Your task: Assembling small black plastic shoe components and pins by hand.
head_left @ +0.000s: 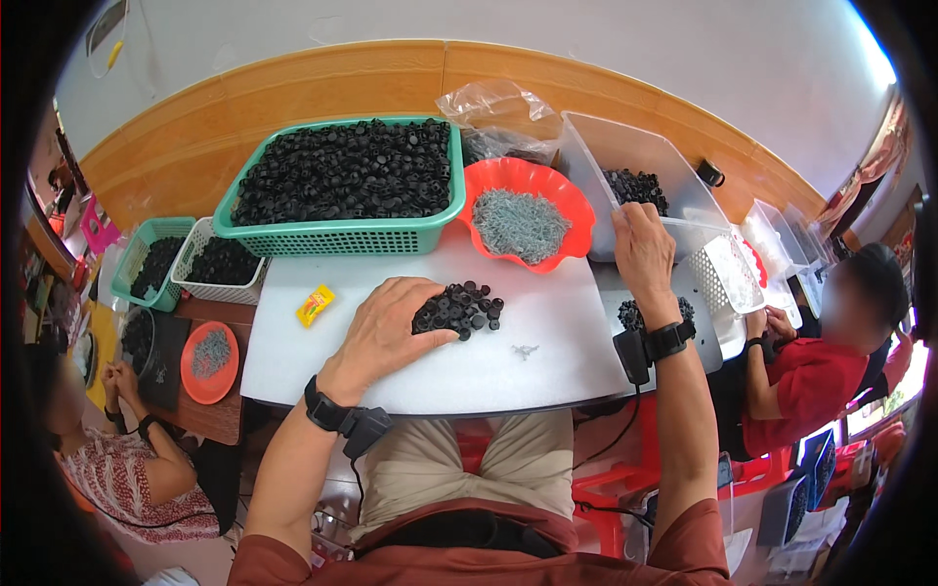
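Left hand [386, 327] spread on black caps [459, 309] | right hand [643, 249] gripping bin rim [684, 227]

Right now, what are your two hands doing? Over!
Left hand cupped over small pile of black plastic caps on white board. Right hand gripping rim of clear plastic bin. Small grey screws loose nearby.

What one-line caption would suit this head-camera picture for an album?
Left hand rests on a pile of black caps on a white board; right hand grips a clear bin's rim.
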A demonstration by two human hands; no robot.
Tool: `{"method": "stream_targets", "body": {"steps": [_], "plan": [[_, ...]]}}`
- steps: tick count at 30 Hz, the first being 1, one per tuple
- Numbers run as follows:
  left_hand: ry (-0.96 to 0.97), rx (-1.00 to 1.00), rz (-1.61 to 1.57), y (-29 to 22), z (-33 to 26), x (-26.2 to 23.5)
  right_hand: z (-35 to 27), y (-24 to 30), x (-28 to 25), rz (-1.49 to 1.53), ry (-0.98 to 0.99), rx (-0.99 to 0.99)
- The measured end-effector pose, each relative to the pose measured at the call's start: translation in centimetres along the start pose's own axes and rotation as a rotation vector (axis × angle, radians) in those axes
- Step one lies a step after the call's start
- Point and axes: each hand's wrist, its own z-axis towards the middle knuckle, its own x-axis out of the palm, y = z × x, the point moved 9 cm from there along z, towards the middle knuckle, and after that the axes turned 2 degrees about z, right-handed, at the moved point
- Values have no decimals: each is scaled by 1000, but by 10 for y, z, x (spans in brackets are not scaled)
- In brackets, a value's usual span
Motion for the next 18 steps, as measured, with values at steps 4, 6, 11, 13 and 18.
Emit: {"method": "stream_targets", "body": {"steps": [4, 6, 11, 13, 18], "plan": [[-1, 1, -5, -2, 1, -1, -6, -2, -4, 18, -1, 10], [8, -6, -2, -3, 1, 0, -8, -3, -6, 38, 21, 26], [8, -8, 4, -5, 2, -1, -4, -1, -4, 77, -9, 7], [7, -3, 4, -4, 2, 0, -3, -3, -2, 92, -13, 10], [8, -23, 16, -3, 1, 1, 0, -5, 6, 101, 10, 7]]}}
